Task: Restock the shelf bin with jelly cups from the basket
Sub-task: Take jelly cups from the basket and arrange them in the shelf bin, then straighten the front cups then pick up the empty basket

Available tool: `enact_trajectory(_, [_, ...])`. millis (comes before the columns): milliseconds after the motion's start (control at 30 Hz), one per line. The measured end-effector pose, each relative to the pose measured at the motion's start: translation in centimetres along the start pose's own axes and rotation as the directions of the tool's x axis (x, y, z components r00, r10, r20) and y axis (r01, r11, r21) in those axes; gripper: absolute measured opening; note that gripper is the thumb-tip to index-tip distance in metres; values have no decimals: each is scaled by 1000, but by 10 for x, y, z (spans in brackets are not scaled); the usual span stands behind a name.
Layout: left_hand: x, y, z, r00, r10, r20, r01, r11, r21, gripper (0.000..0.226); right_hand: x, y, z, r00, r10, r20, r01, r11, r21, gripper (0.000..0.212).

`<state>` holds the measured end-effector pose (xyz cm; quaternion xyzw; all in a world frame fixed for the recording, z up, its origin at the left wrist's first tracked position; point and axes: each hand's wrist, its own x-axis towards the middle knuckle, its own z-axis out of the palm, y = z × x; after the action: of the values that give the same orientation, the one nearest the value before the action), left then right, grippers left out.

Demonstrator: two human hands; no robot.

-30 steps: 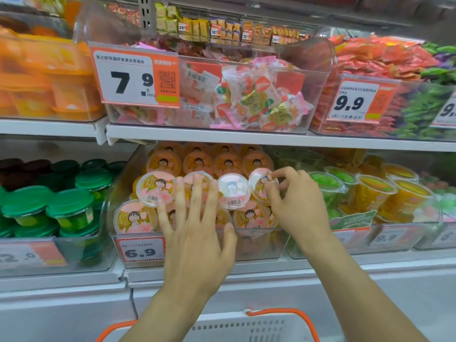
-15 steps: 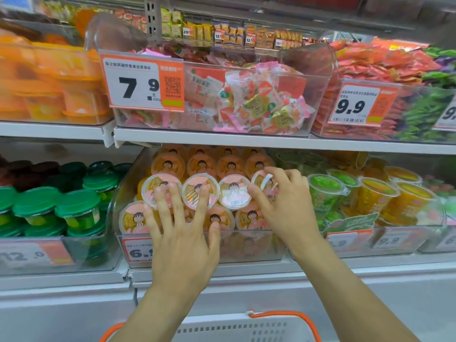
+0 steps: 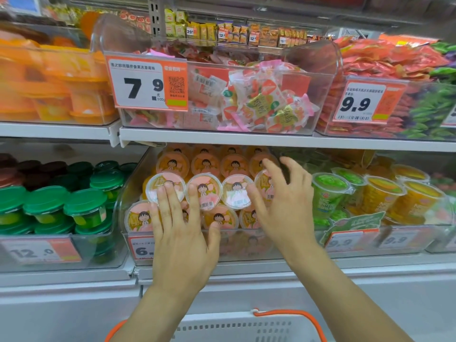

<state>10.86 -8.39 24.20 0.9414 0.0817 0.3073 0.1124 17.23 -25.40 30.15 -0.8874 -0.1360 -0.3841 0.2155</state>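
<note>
A clear shelf bin (image 3: 128, 233) on the lower shelf holds several peach jelly cups (image 3: 204, 191) with pink cartoon lids, stacked in rows. My left hand (image 3: 182, 230) lies flat with straight fingers against the front cups at the bin's left half, fingertips on the upper-left cup (image 3: 154, 186). My right hand (image 3: 283, 201) is at the bin's right end with fingers spread and relaxed, in front of the rightmost cup (image 3: 262, 183), gripping nothing. The white basket (image 3: 234, 327) with orange handles shows at the bottom edge; its contents are hidden.
Green-lidded cups (image 3: 84, 206) fill the bin to the left. Green and yellow jelly cups (image 3: 370, 193) fill the bin to the right. The upper shelf (image 3: 246, 138) overhangs with a candy bin (image 3: 246, 99) and price tags.
My right hand let go of the rightmost cup and its fingers spread open. My left hand stayed flat on the front cups. The view moved closer to the shelf.
</note>
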Motion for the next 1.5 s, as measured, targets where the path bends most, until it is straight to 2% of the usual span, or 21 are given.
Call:
enact_trajectory(67, [0,-1,0,1000,-23,-1,23,1000,16,83,-13,-15,4,983,-176,43,177,984,-12,53])
enact_trajectory(133, [0,0,0,999,-33,-2,33,998,45,84,-33,-30,11,949,-262,174,269,963,-16,59])
enact_trajectory(233, [1,-1,-2,1000,-12,13,11,996,83,81,-52,-34,18,932,-215,290,241,969,-56,61])
enact_trajectory(533, [0,-5,-1,1000,8,21,-10,996,86,76,-58,-36,16,920,-147,364,217,963,-159,63])
enact_trajectory(700, [-1,-5,-7,999,32,17,-32,999,28,68,-53,-39,4,945,-180,273,200,979,-47,63])
enact_trajectory(767, [-1,0,-11,998,55,-7,-55,998,16,66,-50,-34,1,963,-141,231,157,986,-52,65])
enact_trajectory(900, [-2,12,-6,989,150,5,-150,989,-2,65,-50,-16,10,953,-17,302,53,992,-114,70])
enact_trajectory(1067, [-1,13,4,990,133,37,-132,991,-26,65,-51,-14,13,941,-1,339,25,997,-66,71])
enact_trajectory(1267, [0,15,-3,990,129,49,-128,992,-20,66,-47,-17,4,936,-34,351,62,996,-70,68])
enact_trajectory(1367, [-7,20,-15,982,185,-43,-189,976,-110,67,-52,-21,-7,954,-153,258,148,988,37,66])
enact_trajectory(1433, [-17,23,-24,955,255,-149,-282,938,-203,65,-61,-22,-15,957,-226,182,193,964,180,60])
enact_trajectory(1500, [-32,24,-27,909,339,-241,-402,866,-297,46,-75,-20,-20,953,-287,100,244,919,311,45])
